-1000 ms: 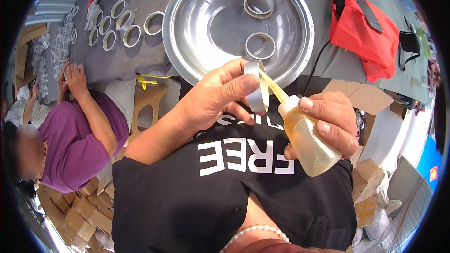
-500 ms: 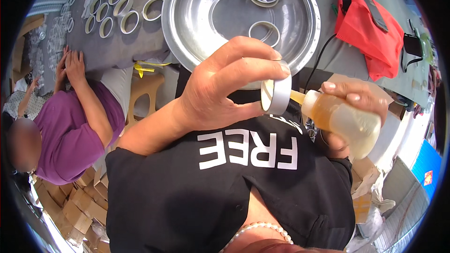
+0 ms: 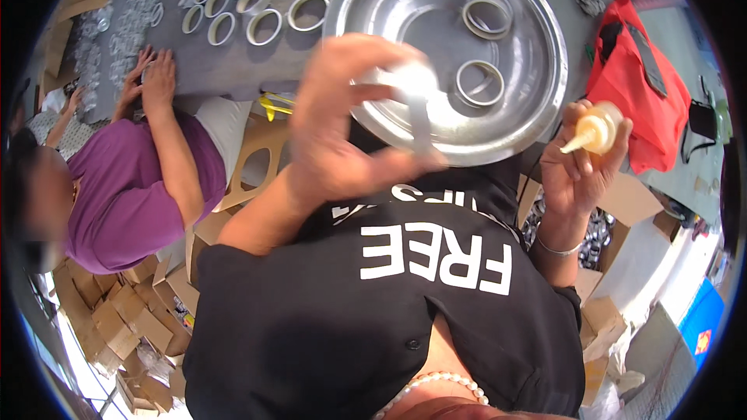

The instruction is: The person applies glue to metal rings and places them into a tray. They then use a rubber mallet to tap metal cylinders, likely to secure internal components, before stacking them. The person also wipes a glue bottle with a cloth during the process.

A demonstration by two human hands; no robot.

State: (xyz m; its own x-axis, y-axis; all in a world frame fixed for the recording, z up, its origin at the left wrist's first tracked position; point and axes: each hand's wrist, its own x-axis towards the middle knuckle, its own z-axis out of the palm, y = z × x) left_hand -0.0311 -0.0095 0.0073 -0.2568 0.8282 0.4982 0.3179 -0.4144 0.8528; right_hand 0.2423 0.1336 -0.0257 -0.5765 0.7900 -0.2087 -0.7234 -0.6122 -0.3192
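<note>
My left hand (image 3: 334, 124), smeared by motion, grips a pale ring (image 3: 421, 120) between thumb and fingers over the near edge of a wide metal basin (image 3: 555, 39). Light glares off the ring's upper part. To the right, my right hand (image 3: 568, 175) is wrapped round a squeeze bottle (image 3: 599, 126) of amber liquid, its pointed nozzle tipped toward the lower left. Bottle and ring are apart. Inside the basin lie a single ring (image 3: 481, 102) and, farther back, overlapping rings (image 3: 489, 33).
Several similar rings (image 3: 264, 40) stand on the grey-covered table left of the basin. A co-worker in a purple top (image 3: 140, 194) has both hands at the table's left part. A red bag (image 3: 642, 93) lies at right. Cardboard boxes (image 3: 132, 319) crowd the lower left.
The bottle's nozzle has come away from the ring, and my right hand has swung it up and rightward. My left hand has shifted slightly with the ring. The whole view has turned.
</note>
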